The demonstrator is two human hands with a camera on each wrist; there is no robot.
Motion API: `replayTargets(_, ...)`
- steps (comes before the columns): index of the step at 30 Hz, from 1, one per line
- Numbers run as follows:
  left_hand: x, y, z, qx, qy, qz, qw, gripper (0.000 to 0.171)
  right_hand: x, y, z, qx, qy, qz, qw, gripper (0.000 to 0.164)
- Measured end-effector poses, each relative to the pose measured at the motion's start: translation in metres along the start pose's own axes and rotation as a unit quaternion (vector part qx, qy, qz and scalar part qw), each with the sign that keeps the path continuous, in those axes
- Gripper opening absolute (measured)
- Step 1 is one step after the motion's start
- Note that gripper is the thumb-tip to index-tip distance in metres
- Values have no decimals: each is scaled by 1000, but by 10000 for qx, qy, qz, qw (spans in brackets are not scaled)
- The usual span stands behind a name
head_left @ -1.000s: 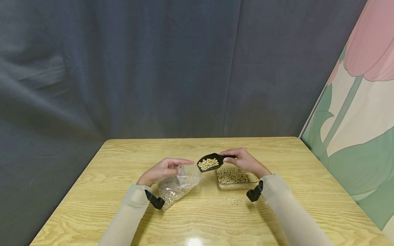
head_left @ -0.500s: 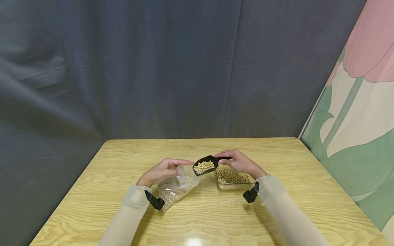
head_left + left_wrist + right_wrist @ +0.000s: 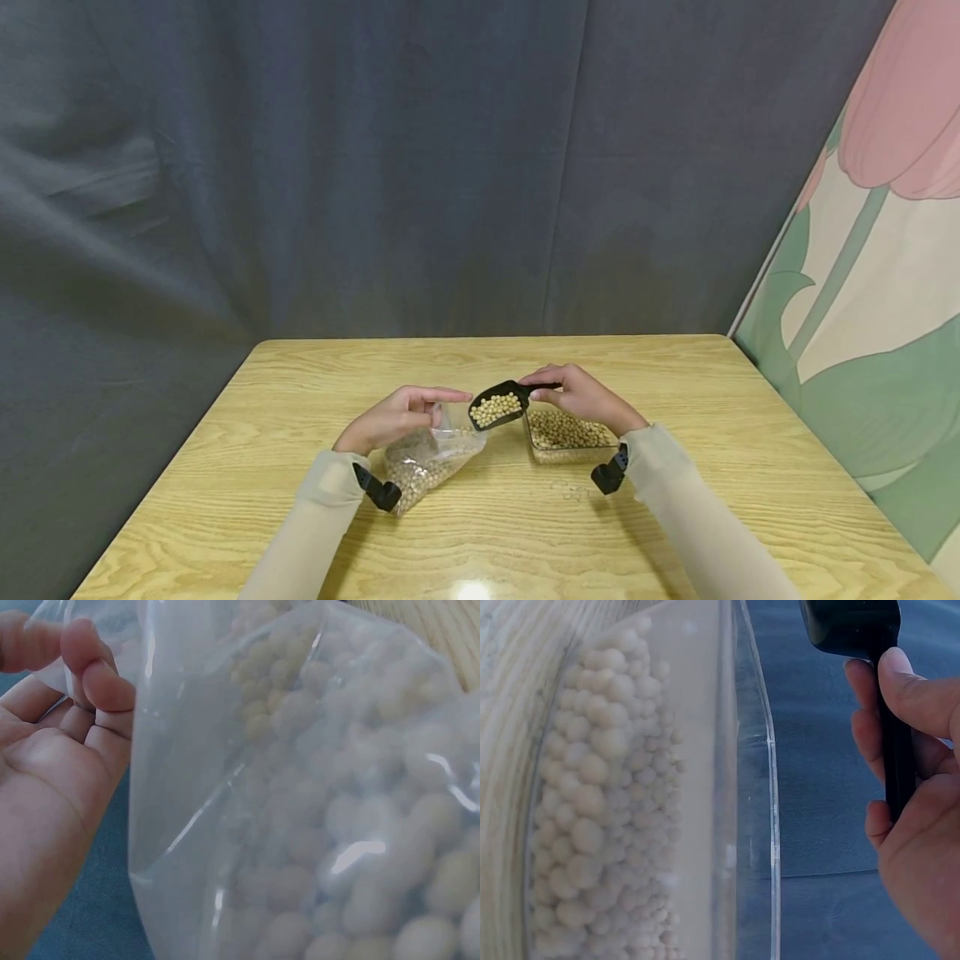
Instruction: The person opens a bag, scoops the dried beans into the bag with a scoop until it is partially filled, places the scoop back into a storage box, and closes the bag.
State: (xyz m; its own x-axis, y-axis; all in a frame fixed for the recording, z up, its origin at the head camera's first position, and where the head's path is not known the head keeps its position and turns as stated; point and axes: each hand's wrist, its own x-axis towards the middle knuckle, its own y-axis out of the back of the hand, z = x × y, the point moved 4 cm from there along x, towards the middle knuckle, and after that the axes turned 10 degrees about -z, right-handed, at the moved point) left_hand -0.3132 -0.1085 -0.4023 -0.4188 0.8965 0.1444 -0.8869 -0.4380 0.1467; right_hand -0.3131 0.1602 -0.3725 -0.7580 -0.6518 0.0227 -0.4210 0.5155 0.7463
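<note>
My left hand pinches the opening of a clear plastic bag, its index finger stretched out to the right. Pale yellow soybeans fill the lower part of the bag, which slumps on the table. A black scoop loaded with soybeans is gripped by its handle in my right hand. The scoop's front edge is over the bag's mouth, close to the left index fingertip. Below my right hand stands a clear rectangular container of soybeans; the hand and scoop partly cover it in the head view.
The wooden table ends at a dark curtain behind it. To the right is a wall with a tulip picture. Small clear bits or markings show on the table in front of the container.
My right hand has moved left with the loaded scoop, bringing it from beside the bag to over its mouth, and has almost stopped. My left hand has stayed in place.
</note>
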Motion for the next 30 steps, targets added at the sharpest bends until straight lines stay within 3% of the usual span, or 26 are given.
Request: replayTargets(30, 2, -1, -1, -12, -46, -80, 10000, 46, 2, 7, -18, -892, 297, -115, 9955, 31)
